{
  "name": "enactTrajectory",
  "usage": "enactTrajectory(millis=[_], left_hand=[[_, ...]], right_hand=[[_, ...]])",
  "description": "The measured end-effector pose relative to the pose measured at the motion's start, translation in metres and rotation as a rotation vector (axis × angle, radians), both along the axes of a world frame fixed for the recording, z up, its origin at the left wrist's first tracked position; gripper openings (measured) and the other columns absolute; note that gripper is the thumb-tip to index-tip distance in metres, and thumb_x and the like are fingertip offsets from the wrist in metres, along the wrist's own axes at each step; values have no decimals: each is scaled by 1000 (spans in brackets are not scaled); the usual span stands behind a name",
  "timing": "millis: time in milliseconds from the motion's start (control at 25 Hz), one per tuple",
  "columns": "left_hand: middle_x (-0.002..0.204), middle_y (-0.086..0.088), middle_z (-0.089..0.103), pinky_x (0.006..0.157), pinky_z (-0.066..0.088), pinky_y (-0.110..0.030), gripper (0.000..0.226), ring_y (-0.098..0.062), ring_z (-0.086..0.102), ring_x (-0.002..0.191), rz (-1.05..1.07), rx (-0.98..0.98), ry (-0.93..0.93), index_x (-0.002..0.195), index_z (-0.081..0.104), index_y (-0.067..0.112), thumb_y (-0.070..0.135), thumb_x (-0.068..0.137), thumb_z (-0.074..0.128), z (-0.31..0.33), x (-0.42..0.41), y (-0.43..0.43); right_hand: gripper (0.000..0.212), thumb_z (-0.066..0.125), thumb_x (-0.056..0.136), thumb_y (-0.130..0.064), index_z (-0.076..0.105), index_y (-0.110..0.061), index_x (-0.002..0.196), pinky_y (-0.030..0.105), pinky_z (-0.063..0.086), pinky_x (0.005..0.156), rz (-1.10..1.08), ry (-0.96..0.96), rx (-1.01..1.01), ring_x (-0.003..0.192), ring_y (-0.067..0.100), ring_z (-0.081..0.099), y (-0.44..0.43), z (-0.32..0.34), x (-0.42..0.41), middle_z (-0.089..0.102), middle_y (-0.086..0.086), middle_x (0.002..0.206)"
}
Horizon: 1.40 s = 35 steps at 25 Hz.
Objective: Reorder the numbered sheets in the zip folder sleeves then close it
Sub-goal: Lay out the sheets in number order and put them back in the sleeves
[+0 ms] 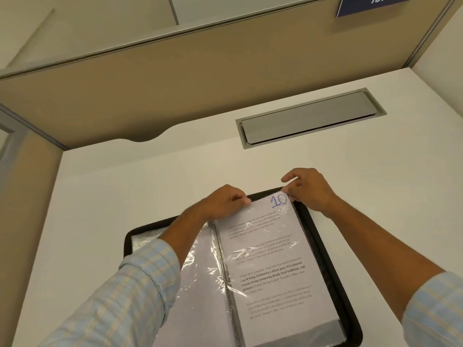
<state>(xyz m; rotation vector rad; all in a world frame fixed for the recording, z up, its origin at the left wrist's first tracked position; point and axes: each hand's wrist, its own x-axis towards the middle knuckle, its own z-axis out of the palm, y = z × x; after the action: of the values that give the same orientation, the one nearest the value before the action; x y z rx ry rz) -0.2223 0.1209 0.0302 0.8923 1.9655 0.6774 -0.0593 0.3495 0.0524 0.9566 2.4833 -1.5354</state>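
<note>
A black zip folder (323, 249) lies open on the white desk, its clear plastic sleeves spread to both sides of the ring spine (226, 271). On the right side, a printed sheet marked 10 (273, 266) in blue sits in a sleeve. My left hand (225, 201) pinches the top left corner of that sheet or its sleeve. My right hand (308, 189) pinches the top right corner beside the number. The left side holds a blank-looking sheet in a sleeve (200, 284), partly hidden by my left forearm.
The white desk (125, 191) runs left and right of the folder. A grey cable hatch (308, 116) is set into the desk behind the folder. Beige partition walls (175, 83) close the back and left. A blue sign (370, 3) hangs at top right.
</note>
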Motion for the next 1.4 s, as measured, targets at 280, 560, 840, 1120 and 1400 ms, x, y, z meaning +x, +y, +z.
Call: enactTrajectory(millis=[280, 560, 840, 1120, 1400], left_hand=[[99, 11, 73, 82, 53, -25, 17, 2, 65, 89, 32, 79, 71, 113, 76, 22, 17, 98, 70, -10, 27, -10], [130, 11, 65, 111, 46, -46, 37, -12, 58, 122, 435, 168, 259, 131, 64, 32, 19, 98, 71, -12, 56, -39], [141, 6, 56, 108, 35, -50, 41, -24, 48, 132, 667, 46, 536, 130, 65, 31, 23, 91, 77, -20, 90, -141], [146, 3, 52, 110, 34, -51, 51, -27, 45, 136, 799, -174, 574, 130, 64, 30, 37, 83, 84, -20, 124, -212], [136, -15, 54, 99, 49, -53, 75, -39, 51, 125, 999, -427, 503, 140, 54, 14, 53, 82, 81, -12, 151, -237]], right_hand=[[10, 68, 97, -6, 70, -16, 99, 26, 61, 63, -93, 53, -35, 74, 23, 75, -13, 5, 6, 75, 3, 86], [17, 70, 96, -15, 69, -17, 112, 23, 56, 76, -77, 72, 131, 90, 16, 70, -24, -16, 27, 73, -2, 103], [63, 71, 96, -35, 45, -16, 151, 47, 41, 112, 41, -90, 345, 136, 28, 49, -61, -39, 80, 48, 6, 152], [64, 66, 97, -44, 42, -17, 151, 51, 44, 114, 60, -139, 366, 141, 31, 46, -87, -53, 117, 38, 9, 161], [71, 63, 100, -42, 35, -10, 157, 48, 36, 119, 96, -154, 399, 152, 35, 31, -96, -61, 132, 21, 16, 168]])
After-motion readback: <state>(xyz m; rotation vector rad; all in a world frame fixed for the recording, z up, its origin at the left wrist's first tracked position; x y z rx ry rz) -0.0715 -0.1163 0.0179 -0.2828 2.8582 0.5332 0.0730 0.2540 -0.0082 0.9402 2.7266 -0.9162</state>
